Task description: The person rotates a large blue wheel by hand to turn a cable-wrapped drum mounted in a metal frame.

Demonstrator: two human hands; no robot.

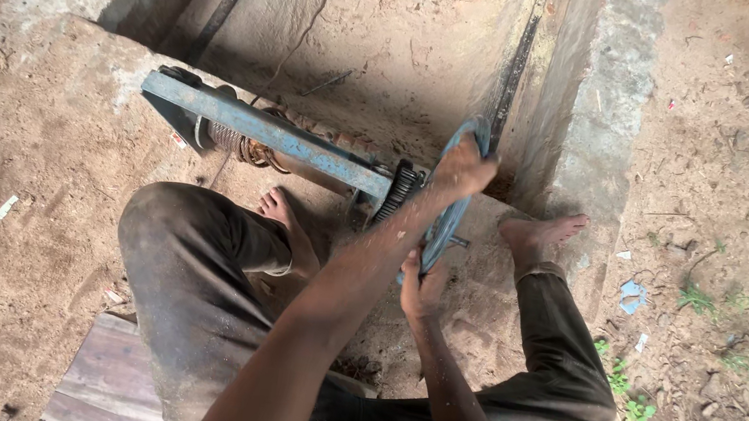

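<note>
Sandy, trodden ground surrounds a long concrete-walled pit, and at its near end sits a blue steel winch frame, the landmark for everything else. A drum wound with wire rope lies under the frame's crossbar, and a dark toothed gear stands at the frame's right end. Just right of that gear is a blue hand wheel, seen nearly edge-on.

Both hands are on the wheel: the left hand has its grip closed over the upper rim, the right hand has its grip closed on the lower rim. Bare feet brace either side of the frame's right end, and a wooden plank lies well below its left end.

Judging by this, the cranking step is in hand. Another turn would call for shifting one hand along the rim while the other holds the load.
</note>
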